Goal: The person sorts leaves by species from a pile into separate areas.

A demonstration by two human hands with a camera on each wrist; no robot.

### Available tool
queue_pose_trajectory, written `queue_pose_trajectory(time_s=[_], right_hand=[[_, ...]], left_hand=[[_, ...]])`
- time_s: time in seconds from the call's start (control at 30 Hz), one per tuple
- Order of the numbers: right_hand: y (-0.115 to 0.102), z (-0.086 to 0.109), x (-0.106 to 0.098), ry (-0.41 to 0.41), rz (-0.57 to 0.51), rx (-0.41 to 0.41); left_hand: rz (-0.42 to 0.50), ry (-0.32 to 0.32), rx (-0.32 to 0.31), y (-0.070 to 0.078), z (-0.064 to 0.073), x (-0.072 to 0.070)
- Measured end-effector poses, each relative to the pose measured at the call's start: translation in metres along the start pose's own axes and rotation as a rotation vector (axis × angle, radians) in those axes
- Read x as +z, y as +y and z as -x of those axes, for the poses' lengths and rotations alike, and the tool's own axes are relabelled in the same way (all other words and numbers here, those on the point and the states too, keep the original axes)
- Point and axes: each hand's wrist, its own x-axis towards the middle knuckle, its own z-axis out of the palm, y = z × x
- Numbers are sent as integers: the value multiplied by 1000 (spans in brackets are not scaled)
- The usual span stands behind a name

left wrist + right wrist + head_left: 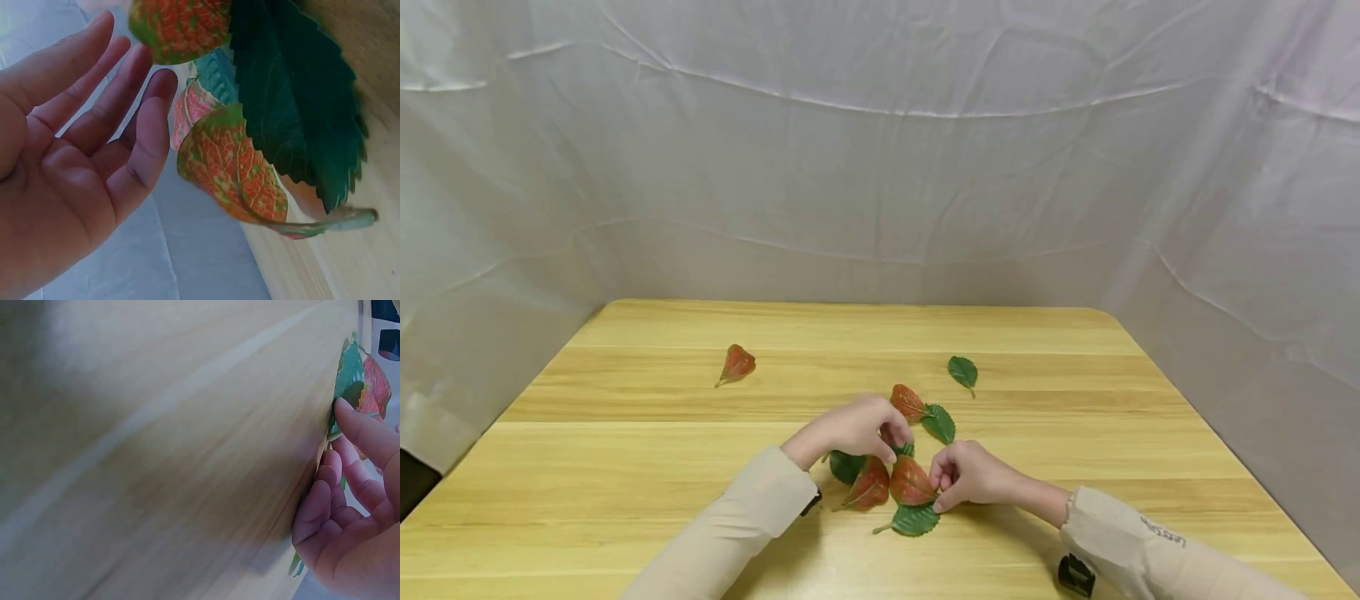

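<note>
Artificial leaves, some red and some green, form a loose ring on the wooden table. My left hand (863, 427) arches over the ring's left side, its fingers loosely bent with nothing gripped between them. Beneath it lie a dark green leaf (294, 94) and a red leaf (231, 162) with a pale stem. At the ring's near right, my right hand (973, 475) pinches a red leaf (910, 482) at its right end between thumb and index finger. Under that one, a green leaf (916, 521) points its stem left; the right thumb (362, 428) overlaps it in the right wrist view.
Farther back, a red leaf (907, 402) overlaps a green leaf (938, 423). Single leaves lie apart: a red one (737, 364) at the back left, a green one (962, 372) at the back right. The table (625, 367) is bordered by hanging pale cloth (880, 183).
</note>
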Motion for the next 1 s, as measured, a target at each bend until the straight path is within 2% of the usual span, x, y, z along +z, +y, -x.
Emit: queue_pose_trajectory(time_s=[0.2, 0.47, 0.77, 0.87, 1.0], right_hand=[[0, 0, 0, -2, 4, 11], [0, 0, 1, 5, 8, 10], [0, 0, 1, 8, -1, 4], [0, 0, 1, 7, -4, 1], [0, -1, 1, 1, -15, 5]], left_hand=[[-50, -29, 2, 0, -6, 5], [-62, -36, 11, -5, -9, 6], [-116, -30, -31, -3, -9, 9], [-135, -34, -26, -3, -9, 9], [-70, -70, 19, -7, -8, 8]])
